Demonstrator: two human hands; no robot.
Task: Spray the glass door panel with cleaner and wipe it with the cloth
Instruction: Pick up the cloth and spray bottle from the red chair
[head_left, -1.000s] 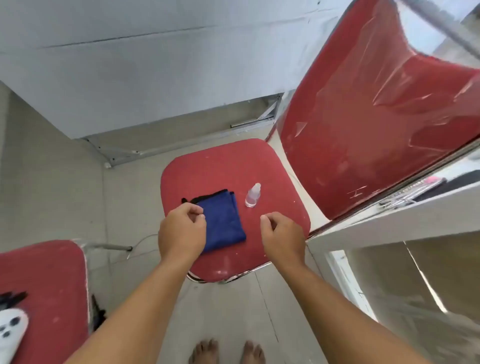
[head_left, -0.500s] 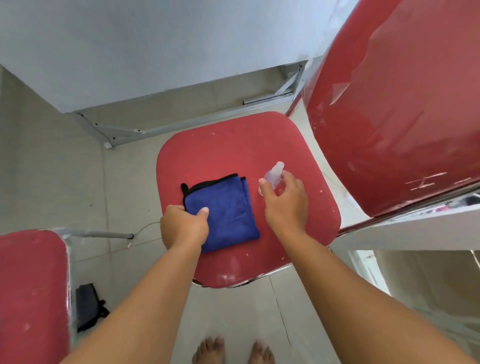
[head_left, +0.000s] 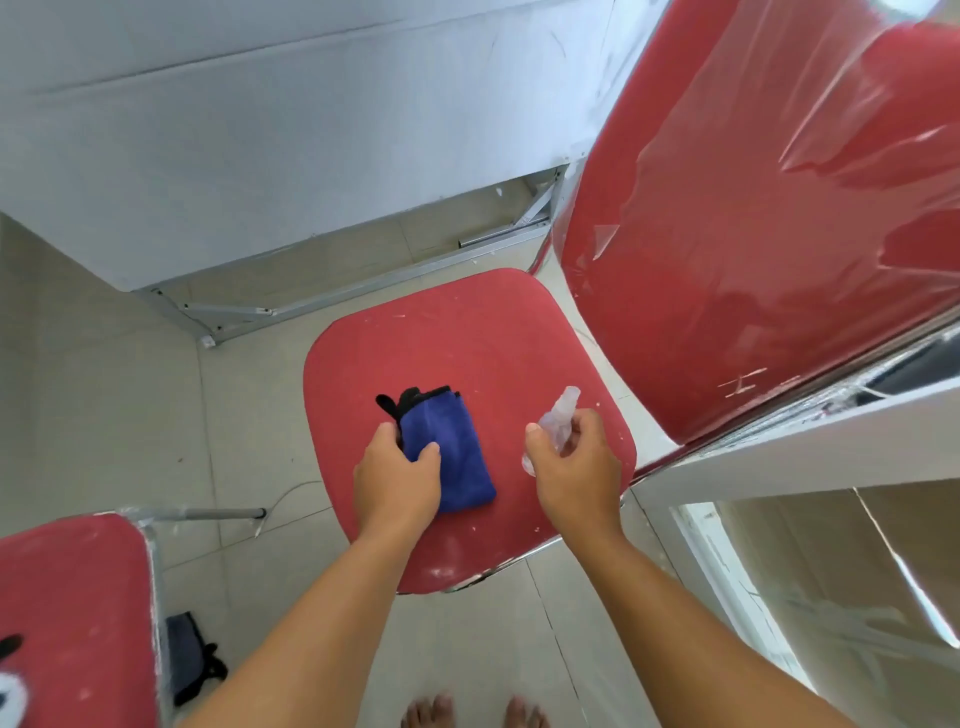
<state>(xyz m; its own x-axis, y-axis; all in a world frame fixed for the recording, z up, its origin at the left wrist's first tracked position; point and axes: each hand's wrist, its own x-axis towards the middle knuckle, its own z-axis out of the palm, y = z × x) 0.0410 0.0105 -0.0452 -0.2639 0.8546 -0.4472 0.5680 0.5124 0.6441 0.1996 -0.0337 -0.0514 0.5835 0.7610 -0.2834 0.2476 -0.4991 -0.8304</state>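
Note:
A folded blue cloth (head_left: 454, 457) with a black edge is over the red chair seat (head_left: 467, 338). My left hand (head_left: 397, 480) grips its near left side, thumb and fingers curled round the fold. My right hand (head_left: 574, 475) holds a small clear spray bottle (head_left: 558, 415), tilted with its nozzle pointing up and away from me. A glass panel (head_left: 831, 587) in a white frame stands at the lower right.
The chair's red backrest (head_left: 753, 234), wrapped in plastic film, rises on the right. A second red chair (head_left: 72, 623) is at the lower left, with a dark bag (head_left: 189, 657) on the tiled floor beside it. A white table (head_left: 260, 130) stands behind. My bare feet (head_left: 472, 712) are below.
My right hand closed round the spray bottle and tilted it off the seat. My left hand took hold of the cloth, which is now bunched narrower.

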